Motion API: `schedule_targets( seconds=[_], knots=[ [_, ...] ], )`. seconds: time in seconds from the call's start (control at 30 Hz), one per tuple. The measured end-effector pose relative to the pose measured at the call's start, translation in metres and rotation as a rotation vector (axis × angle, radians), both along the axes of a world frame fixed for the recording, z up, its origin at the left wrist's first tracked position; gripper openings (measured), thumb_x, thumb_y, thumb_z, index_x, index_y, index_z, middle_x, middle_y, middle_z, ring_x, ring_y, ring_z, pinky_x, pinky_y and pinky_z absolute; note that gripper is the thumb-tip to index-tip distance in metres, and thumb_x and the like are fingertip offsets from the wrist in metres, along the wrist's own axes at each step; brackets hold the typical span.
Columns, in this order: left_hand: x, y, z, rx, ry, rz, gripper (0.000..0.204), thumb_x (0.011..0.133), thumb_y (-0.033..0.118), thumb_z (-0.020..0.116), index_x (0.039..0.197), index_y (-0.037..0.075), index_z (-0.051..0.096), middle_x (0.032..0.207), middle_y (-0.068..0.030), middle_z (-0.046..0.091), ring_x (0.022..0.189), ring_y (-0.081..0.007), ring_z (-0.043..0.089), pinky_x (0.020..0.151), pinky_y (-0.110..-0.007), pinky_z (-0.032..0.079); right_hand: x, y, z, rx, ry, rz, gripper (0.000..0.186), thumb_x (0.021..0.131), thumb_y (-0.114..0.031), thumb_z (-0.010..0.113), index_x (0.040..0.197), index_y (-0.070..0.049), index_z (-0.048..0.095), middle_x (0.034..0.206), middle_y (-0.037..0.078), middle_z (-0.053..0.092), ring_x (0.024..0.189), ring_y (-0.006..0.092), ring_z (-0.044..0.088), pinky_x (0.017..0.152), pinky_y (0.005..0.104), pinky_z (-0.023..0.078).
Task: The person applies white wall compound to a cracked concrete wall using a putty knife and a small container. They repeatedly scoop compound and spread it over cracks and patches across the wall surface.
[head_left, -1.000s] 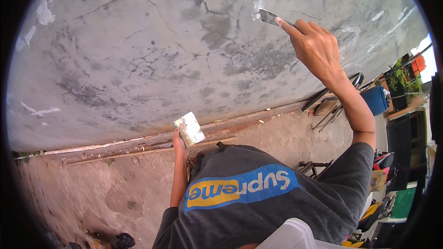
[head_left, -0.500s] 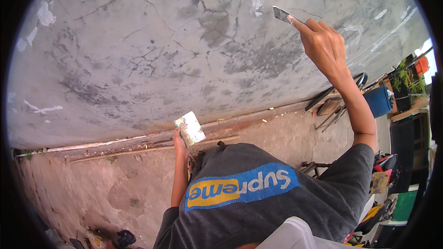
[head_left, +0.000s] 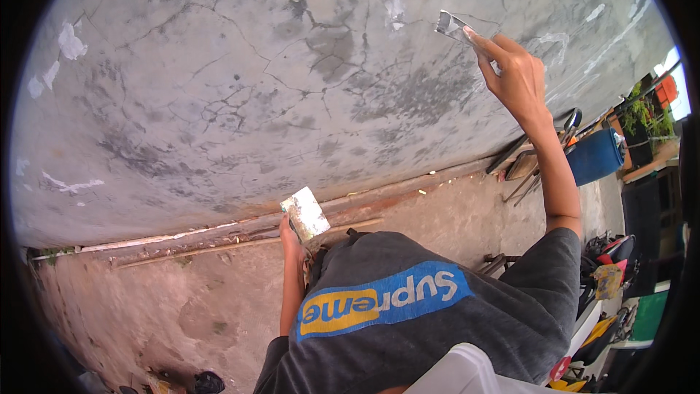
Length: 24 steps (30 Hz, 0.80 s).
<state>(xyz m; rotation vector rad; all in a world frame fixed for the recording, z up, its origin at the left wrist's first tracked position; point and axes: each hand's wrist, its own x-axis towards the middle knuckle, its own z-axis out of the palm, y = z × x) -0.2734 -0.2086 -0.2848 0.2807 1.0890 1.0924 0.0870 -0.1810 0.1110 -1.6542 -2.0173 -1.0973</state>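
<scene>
Against cracked wall point(head_left: 240, 102), right hand point(head_left: 518, 80) gripping scraper point(head_left: 452, 27), handle hidden

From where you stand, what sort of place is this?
Likely an outdoor yard beside a building under repair: a cracked, patchy grey wall, bare dirt ground at its foot, and a blue drum among clutter at the right.

On the chest of my dark grey cotton shirt point(head_left: 437, 335) sits a long rectangular printed label point(head_left: 385, 300), half yellow, half blue, with pale lettering. Nothing else here looks like a package, sign or screen.
</scene>
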Motion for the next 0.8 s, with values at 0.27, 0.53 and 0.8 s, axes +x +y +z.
schedule_targets(
  seconds=[0.27, 0.53, 0.8],
  knots=[
    [-0.007, 0.002, 0.011, 0.028, -0.016, -0.128, 0.045, 0.097, 0.035, 0.036, 0.120, 0.000, 0.052, 0.109, -0.0117, 0.063, 0.095, -0.0246, 0.064, 0.082, -0.038, 0.052, -0.038, 0.015, -0.122, 0.332, 0.857, 0.243, 0.039, 0.083, -0.006, 0.068, 0.121, -0.014, 0.064, 0.086, 0.005, 0.052, 0.055, 0.0095, 0.040, 0.051, 0.0244, 0.038],
    [-0.047, 0.016, 0.010, 0.041, 0.122, -0.150, 0.044, 0.097, 0.034, 0.039, 0.122, 0.001, 0.053, 0.113, -0.0099, 0.062, 0.102, -0.0222, 0.061, 0.090, -0.036, 0.048, -0.052, 0.048, -0.138, 0.464, 0.766, 0.220, 0.042, 0.082, -0.002, 0.067, 0.121, -0.016, 0.064, 0.088, 0.005, 0.049, 0.058, 0.0109, 0.043, 0.051, 0.0257, 0.040],
    [-0.050, 0.011, 0.016, -0.008, 0.150, -0.132, 0.042, 0.097, 0.034, 0.039, 0.121, 0.002, 0.054, 0.114, -0.0088, 0.062, 0.103, -0.0215, 0.061, 0.089, -0.036, 0.049, -0.066, 0.062, -0.139, 0.495, 0.908, 0.295, 0.043, 0.081, -0.002, 0.067, 0.121, -0.016, 0.064, 0.088, 0.005, 0.049, 0.060, 0.0126, 0.045, 0.054, 0.0267, 0.041]
  ],
)
